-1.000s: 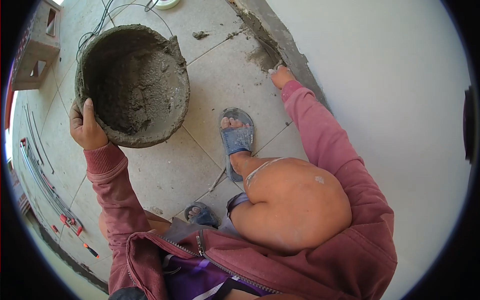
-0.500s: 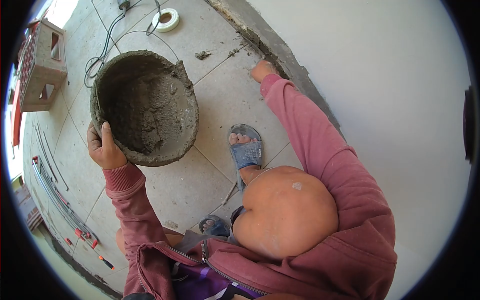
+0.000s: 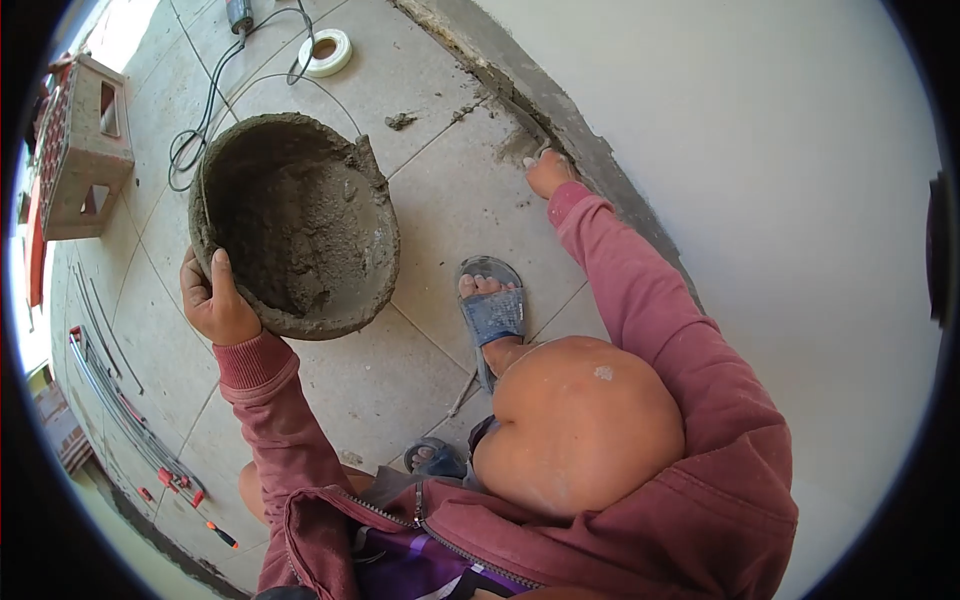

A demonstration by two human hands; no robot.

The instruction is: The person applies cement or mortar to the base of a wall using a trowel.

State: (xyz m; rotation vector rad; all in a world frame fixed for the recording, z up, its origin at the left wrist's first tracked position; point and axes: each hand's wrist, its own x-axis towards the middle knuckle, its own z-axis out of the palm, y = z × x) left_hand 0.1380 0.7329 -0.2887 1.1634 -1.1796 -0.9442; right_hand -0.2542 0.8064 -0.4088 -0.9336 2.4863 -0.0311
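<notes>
Mortar bucket [image 3: 310, 328], near the front sandal [image 3: 495, 314], is clamped at one side by fingers of the left hand [image 3: 222, 303], and mix [image 3: 340, 240] could be spilled should that hold slip, while finger closure on the right hand [image 3: 550, 174] cannot be told.

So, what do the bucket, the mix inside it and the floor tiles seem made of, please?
Bucket: unclear; a rough, matte grey crust hides it.
Mix: probably cement mortar, grey, lumpy, damp-looking.
Floor tiles: likely ceramic, pale, smooth-looking, straight-jointed.
</notes>
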